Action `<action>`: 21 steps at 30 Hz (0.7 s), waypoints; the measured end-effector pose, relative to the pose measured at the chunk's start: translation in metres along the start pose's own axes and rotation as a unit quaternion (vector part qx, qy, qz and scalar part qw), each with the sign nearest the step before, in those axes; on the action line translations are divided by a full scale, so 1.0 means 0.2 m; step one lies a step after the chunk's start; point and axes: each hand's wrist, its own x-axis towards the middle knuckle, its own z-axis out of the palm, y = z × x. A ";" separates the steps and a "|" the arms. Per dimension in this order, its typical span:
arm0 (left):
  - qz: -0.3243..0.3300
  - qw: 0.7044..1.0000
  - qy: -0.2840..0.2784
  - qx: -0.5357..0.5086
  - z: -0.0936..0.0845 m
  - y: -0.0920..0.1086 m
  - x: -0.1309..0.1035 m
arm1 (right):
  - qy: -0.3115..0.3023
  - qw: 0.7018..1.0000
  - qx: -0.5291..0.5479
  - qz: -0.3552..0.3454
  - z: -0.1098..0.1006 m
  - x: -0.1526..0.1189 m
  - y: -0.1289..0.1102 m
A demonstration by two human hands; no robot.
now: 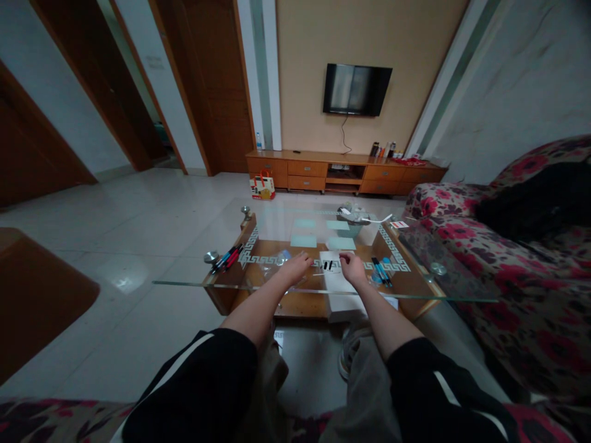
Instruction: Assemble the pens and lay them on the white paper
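Both of my hands are over the front part of the glass coffee table (277, 284). My left hand (297, 269) is palm down, its fingers bent and close together; whether anything small is in them is hidden. To its right, my right hand (353, 268) has its fingers curled into a pinch, and what they hold, if anything, is too small to name. Between the hands lie small black pieces (327, 266), with a thin white stick (318, 274) just in front of them. Blue, red and black pens (227, 258) lie at the left, and blue-and-black pens (381, 272) at the right.
Clear plastic packaging (276, 261) lies beyond my left forearm. A white box (344, 301) shows beneath the glass. Metal knobs (438, 269) stand near the table corners. A small card (399, 224) lies at the far right, and a flowered sofa (462, 215) borders that side.
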 end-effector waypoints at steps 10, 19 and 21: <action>0.021 1.000 0.017 0.012 0.02 -0.02 0.02 | 0.060 0.998 -0.027 0.001 -0.07 0.00 0.07; -0.012 0.999 0.030 0.008 0.00 -0.05 -0.01 | 0.081 0.996 -0.024 0.005 -0.11 0.00 0.10; -0.024 0.999 0.034 0.013 -0.01 -0.05 -0.02 | 0.077 0.997 -0.027 0.003 -0.12 0.00 0.10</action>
